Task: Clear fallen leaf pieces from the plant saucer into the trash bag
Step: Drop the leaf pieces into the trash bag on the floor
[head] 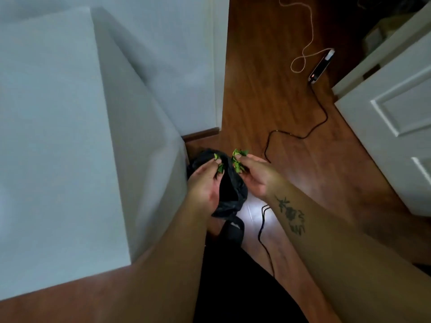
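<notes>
A black trash bag [229, 190] sits crumpled on the wooden floor beside a white cabinet. Both my hands hover right over it. My left hand [205, 180] pinches a few green leaf pieces [219, 165] at its fingertips. My right hand [253, 174] holds a larger bunch of green leaf pieces [238, 159] over the bag's mouth. The plant saucer is out of sight.
The tall white cabinet [70, 148] fills the left. A black cable [300, 136] snakes across the wooden floor [268, 101] to a power strip [321, 66] with a white cord. A white door [396, 117] stands at the right.
</notes>
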Demonstrator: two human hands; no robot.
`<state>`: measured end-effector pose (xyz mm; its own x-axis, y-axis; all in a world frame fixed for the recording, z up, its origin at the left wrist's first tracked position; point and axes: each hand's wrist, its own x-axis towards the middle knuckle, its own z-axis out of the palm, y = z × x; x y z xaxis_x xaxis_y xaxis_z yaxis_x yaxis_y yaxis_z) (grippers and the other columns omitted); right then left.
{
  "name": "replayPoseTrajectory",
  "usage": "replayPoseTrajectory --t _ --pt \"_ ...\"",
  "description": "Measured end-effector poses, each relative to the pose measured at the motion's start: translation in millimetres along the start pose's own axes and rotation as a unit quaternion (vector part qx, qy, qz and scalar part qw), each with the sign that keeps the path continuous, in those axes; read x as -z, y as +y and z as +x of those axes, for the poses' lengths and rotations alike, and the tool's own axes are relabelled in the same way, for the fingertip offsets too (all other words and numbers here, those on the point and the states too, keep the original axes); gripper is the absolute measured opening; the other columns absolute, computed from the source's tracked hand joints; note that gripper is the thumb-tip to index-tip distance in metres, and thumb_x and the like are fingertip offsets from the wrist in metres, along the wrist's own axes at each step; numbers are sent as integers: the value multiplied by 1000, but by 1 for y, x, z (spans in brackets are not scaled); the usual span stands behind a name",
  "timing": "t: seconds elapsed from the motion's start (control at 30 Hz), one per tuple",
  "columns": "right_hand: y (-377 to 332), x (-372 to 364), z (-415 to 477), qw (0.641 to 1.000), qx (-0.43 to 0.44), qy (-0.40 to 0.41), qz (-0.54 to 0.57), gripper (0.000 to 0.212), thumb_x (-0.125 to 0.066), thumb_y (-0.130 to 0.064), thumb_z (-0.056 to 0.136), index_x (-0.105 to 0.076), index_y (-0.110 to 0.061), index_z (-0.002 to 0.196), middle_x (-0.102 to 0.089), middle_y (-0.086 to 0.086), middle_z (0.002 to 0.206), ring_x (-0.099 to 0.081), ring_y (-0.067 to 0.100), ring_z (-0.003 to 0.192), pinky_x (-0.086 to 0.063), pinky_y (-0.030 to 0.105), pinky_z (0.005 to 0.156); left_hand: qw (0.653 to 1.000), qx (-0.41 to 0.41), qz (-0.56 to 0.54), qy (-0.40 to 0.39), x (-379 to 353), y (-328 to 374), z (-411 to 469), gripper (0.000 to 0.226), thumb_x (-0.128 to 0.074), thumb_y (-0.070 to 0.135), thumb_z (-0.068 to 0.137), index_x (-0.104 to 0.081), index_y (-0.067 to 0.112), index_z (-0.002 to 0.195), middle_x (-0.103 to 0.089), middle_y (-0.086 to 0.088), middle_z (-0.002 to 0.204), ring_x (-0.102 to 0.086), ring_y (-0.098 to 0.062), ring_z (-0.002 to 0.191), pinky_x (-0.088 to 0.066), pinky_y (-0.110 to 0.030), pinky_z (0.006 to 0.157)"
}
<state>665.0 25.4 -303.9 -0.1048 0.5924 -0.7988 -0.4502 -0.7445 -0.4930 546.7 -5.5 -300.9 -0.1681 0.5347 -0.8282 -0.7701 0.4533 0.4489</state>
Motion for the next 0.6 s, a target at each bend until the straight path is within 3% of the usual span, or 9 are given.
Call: replayPoseTrajectory --t 0.1,0.2,0.27,0.4,0.47,0.53,0.6 --pt "36 19 35 999 -33 14 -9 13 -55 -2 94 -65 2 100 -68 13 93 -63 22 90 -47 34 98 998 25 57 26 28 -26 37 19 -64 3 91 -68 -3 109 -72 -15 101 -72 -16 89 -58 -23 82" --pt "68 35 71 997 -63 37 -35 28 -56 -3 93 -58 7 119 -64 18 107 -61 27 101 -45 39 104 994 33 88 59 53 -46 72 10 -66 2 88 -71 1 97 -77 -8 80 -74 -13 72 -57 -19 59" --pt "86 44 91 995 -73 50 -48 31 -56 -1 93 -57 9 122 -64 20 107 -61 28 100 -49 41 100 990 22 115 85 68 -56 94 8 -67 1 88 -72 2 95 -77 -5 74 -74 -13 70 -56 -18 58" --pt "114 59 131 991 -81 80 -70 28 -55 3 92 -59 11 118 -65 14 86 -62 22 76 -55 30 73 981 11 164 106 87 -74 134 9 -71 4 86 -71 6 95 -76 -11 90 -73 -19 83 -58 -23 70" --pt "124 64 144 991 -86 76 -71 28 -55 1 93 -59 9 119 -66 13 86 -63 23 77 -55 31 73 976 8 192 105 94 -79 149 8 -72 8 86 -72 13 92 -75 -11 96 -72 -23 90 -58 -29 77" --pt "131 70 155 991 -95 64 -74 30 -55 -5 94 -59 1 123 -68 11 95 -64 21 85 -54 30 76 973 14 214 85 100 -82 162 16 -72 14 87 -71 18 103 -74 -10 104 -71 -22 95 -58 -30 81" --pt "134 73 162 986 -114 58 -105 38 -57 -14 94 -53 -14 132 -64 4 109 -60 16 94 -47 29 81 970 18 235 64 106 -82 172 34 -71 21 88 -64 20 121 -70 -4 111 -68 -12 95 -56 -17 67"
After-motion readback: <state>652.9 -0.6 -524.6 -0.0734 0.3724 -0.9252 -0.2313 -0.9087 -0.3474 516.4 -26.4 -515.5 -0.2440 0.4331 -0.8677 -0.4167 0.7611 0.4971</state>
